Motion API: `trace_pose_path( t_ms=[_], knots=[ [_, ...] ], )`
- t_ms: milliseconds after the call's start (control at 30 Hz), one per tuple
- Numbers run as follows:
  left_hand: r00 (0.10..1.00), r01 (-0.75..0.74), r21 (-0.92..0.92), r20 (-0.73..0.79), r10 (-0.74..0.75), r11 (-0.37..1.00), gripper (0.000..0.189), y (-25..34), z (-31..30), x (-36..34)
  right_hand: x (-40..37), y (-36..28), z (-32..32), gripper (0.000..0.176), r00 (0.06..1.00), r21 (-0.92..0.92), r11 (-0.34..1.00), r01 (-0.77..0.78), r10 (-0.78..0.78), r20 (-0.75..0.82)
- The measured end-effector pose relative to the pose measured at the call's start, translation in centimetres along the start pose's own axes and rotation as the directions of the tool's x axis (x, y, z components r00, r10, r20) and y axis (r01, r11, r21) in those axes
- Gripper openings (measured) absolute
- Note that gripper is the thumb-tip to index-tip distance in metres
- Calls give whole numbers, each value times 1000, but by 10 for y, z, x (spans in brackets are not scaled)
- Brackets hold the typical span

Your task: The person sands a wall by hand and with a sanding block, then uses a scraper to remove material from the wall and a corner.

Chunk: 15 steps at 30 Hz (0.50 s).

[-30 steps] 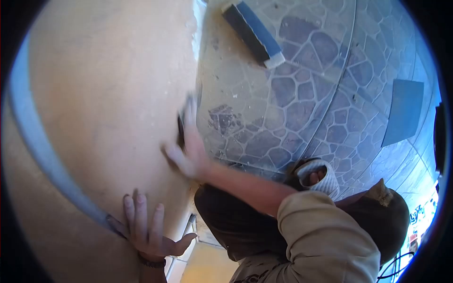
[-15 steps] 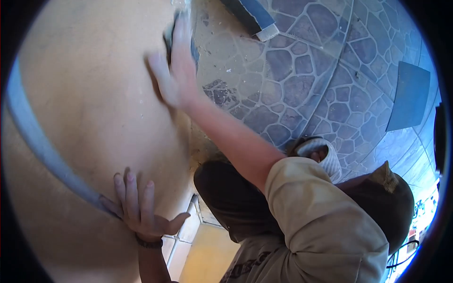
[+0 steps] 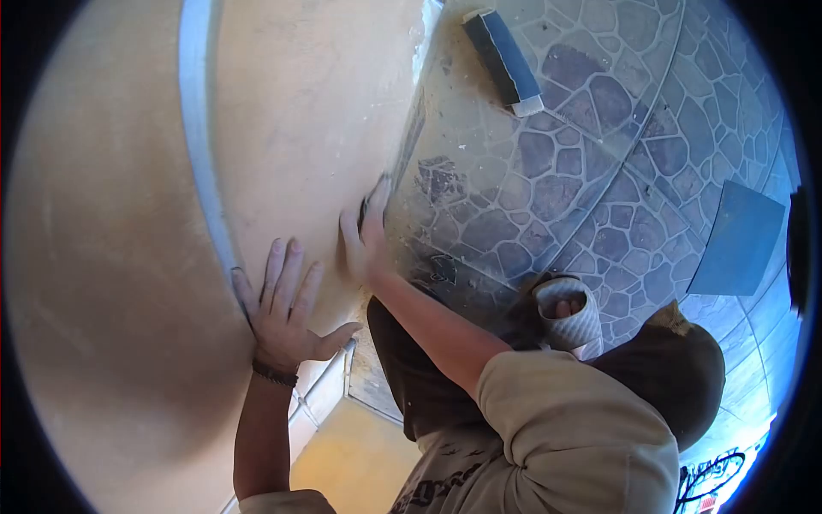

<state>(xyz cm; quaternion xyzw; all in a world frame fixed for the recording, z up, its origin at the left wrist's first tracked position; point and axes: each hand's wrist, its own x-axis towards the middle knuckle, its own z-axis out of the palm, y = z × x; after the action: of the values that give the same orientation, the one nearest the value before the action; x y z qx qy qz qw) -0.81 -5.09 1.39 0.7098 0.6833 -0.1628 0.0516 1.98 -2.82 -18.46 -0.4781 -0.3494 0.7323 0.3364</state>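
Note:
My left hand (image 3: pixel 287 313) lies flat on a tan wall (image 3: pixel 300 111), its fingers spread and a dark bracelet around the wrist. Its outer fingertip touches the lower end of a pale blue-grey stripe (image 3: pixel 196 94) on the wall. Low on the same wall, close to where it meets the floor, my right hand (image 3: pixel 370 236) presses a small dark piece of sandpaper (image 3: pixel 363 209) to the surface. Most of that piece is hidden under the palm and fingers. White dust covers the right fingers.
A dark folded strip (image 3: pixel 503 60) with a pale end lies on the stone-patterned floor (image 3: pixel 556 171). Farther right is a flat grey sheet (image 3: pixel 741 240). My bent knee (image 3: pixel 402 360) and a light shoe (image 3: pixel 567 313) are beside the wall; yellow-and-white tiling (image 3: pixel 355 445) shows below.
My right hand has slid down along the wall, back toward my body, with the sandpaper under it. My left hand stays flat on the wall. The camera view has shifted.

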Motion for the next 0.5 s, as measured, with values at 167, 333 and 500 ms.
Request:
trace_pose_path(
  t_ms=[167,333,500],
  knots=[
    [999,9,-33,36,-8,999,76,0,-2,-3,65,-49,-6,67,974,11,976,218,-217,-64],
    [998,45,-63,-32,-47,997,73,-2,3,2,-4,-14,13,65,990,167,983,-78,96,-102],
    [999,33,-110,-21,-36,993,72,-3,-1,-7,14,-43,16,63,987,121,993,7,13,-158]
  ],
)
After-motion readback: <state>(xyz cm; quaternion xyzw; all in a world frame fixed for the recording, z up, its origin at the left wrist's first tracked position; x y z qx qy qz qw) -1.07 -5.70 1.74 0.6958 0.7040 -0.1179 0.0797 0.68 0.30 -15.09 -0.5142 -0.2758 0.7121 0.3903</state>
